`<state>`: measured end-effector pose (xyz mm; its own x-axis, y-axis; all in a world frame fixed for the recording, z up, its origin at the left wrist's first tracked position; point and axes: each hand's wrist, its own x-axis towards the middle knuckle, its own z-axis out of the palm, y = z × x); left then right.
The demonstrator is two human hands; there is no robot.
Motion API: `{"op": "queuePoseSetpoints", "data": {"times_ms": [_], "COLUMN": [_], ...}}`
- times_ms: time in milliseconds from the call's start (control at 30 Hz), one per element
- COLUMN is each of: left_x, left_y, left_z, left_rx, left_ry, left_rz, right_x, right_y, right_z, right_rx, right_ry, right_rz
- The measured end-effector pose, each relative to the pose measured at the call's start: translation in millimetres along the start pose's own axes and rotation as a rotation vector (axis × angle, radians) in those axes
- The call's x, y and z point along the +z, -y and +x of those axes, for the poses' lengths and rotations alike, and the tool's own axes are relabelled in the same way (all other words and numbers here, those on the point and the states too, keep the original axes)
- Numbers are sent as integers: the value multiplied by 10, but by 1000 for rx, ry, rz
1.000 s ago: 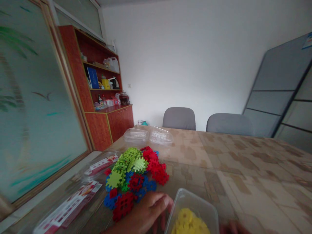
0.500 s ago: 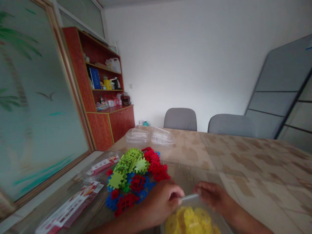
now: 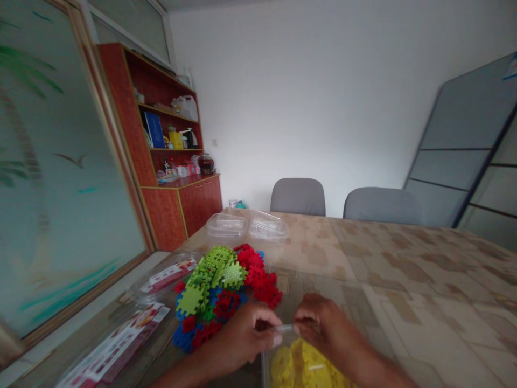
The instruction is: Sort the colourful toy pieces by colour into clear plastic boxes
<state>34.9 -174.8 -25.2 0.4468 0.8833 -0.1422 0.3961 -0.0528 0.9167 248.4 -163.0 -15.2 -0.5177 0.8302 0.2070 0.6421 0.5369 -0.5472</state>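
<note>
a white wall [image 3: 307, 97] and two grey chairs [image 3: 298, 197] stand behind the patterned desk [image 3: 388, 275]. a second ago the hands were apart at either side of the clear box [image 3: 287, 327]; now they have come together at its far edge. the left hand [image 3: 252, 335] pinches that edge between thumb and fingers, and the right hand [image 3: 323, 326] has its fingertips bunched on it just beside. the box sits at the near side of the desk, yellow pieces [image 3: 313, 369] inside. a glare above them hints at a lid, though i cannot tell. so the work seems centred on the rim, while the green pieces [image 3: 214, 265] and red pieces [image 3: 262, 281] lie where they were.
</note>
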Motion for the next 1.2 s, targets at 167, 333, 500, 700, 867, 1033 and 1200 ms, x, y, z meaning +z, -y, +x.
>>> {"op": "queuePoseSetpoints", "data": {"times_ms": [167, 333, 500, 700, 867, 1033, 1200], "left_x": [42, 59, 37, -1, 70, 163, 168], "left_y": [41, -23, -121, -115, -42, -25, -30], "left_z": [64, 64, 40, 47, 33, 23, 36], "left_rx": [147, 238, 268, 123, -73, -32, 7], "left_ry": [-99, -181, -212, -124, -43, -73, -57], "left_rz": [29, 94, 145, -15, -279, -368, -329], "right_x": [21, -7, -28, -20, -31, -105, -224], "right_y": [0, -21, 25, -18, -91, -84, -176], "right_z": [-23, -56, -63, -49, -45, -73, -79], "right_rx": [-13, -53, -75, -34, 68, 64, 39], "right_ry": [-97, -132, -188, -200, -100, -31, -8], "right_rz": [77, 114, 125, 139, 24, 8, 50]}}
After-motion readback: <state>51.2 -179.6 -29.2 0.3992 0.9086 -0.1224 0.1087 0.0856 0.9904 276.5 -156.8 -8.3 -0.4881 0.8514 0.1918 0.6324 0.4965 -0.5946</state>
